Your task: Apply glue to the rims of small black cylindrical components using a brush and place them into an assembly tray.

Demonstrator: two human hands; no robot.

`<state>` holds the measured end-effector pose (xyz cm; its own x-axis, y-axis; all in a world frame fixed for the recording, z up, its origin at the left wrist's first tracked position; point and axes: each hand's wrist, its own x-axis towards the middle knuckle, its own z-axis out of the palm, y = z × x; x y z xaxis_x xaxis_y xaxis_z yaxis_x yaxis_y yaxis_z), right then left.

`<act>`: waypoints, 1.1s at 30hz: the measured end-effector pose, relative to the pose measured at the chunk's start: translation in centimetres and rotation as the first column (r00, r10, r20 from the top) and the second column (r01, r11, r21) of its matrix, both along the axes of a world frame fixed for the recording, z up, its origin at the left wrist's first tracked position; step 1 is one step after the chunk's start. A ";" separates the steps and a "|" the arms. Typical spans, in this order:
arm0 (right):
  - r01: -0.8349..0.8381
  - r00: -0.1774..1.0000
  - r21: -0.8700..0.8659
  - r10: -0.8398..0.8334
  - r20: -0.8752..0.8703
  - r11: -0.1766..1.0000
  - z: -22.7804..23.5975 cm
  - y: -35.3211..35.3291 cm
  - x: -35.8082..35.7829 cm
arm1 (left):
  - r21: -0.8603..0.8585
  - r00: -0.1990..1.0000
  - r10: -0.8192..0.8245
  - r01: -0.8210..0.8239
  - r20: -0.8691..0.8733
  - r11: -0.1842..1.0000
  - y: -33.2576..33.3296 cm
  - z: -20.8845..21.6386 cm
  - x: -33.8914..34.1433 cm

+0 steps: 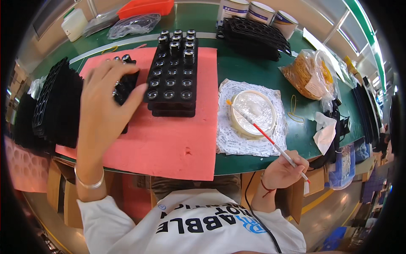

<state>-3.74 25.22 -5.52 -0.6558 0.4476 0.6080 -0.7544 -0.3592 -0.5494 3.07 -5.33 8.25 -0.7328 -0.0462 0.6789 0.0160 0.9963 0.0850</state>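
Bright even overhead light, soft shadows, sharp centre, fisheye-bent dark rim

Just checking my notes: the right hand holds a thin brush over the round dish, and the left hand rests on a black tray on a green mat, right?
Not quite. The head view shows the left hand on a black tray lying on a pink mat, not green; the table is green. The right hand holds the brush over the round dish.

Green table (pixel 245 67); pink mat (pixel 169 139); printed paper (pixel 228 139); rubber-band bag (pixel 308 74).
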 end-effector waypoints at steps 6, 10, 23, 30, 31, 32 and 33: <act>0.057 0.997 0.153 -0.049 -0.055 0.987 -0.4 0.9 -0.2 | -0.096 0.983 -0.078 0.095 0.168 0.991 0.1 -0.8 -8.8; -0.003 0.992 0.121 0.018 -0.122 0.993 -0.5 0.5 -0.3 | -0.056 0.971 -0.008 0.022 0.238 0.998 0.7 -0.8 -10.6; 0.441 0.897 0.396 -0.376 -0.233 0.806 0.9 3.4 -1.0 | 0.190 0.877 -0.477 0.458 0.061 0.868 7.7 -3.5 -4.5; 0.423 0.898 0.443 -0.303 -0.318 0.790 1.4 3.4 -1.5 | 0.169 0.865 -0.494 0.476 0.085 0.863 7.5 -6.9 -3.2; 0.413 0.903 0.445 -0.295 -0.312 0.794 1.4 3.3 -1.6 | 0.166 0.865 -0.485 0.463 0.129 0.871 7.5 -6.9 -3.1; 0.410 0.904 0.451 -0.288 -0.315 0.793 1.4 3.2 -1.6 | 0.161 0.863 -0.474 0.450 0.172 0.878 7.3 -7.0 -3.0; 0.370 0.920 0.421 -0.263 -0.290 0.828 1.3 3.1 -1.7 | 0.167 0.866 -0.470 0.445 0.169 0.880 7.1 -7.1 -3.0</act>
<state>-5.39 28.29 -4.19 -0.3590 0.2424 0.9013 -0.8981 0.1733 -0.4043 0.02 1.81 1.10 -0.8095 0.2571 0.5278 0.4381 0.8631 0.2514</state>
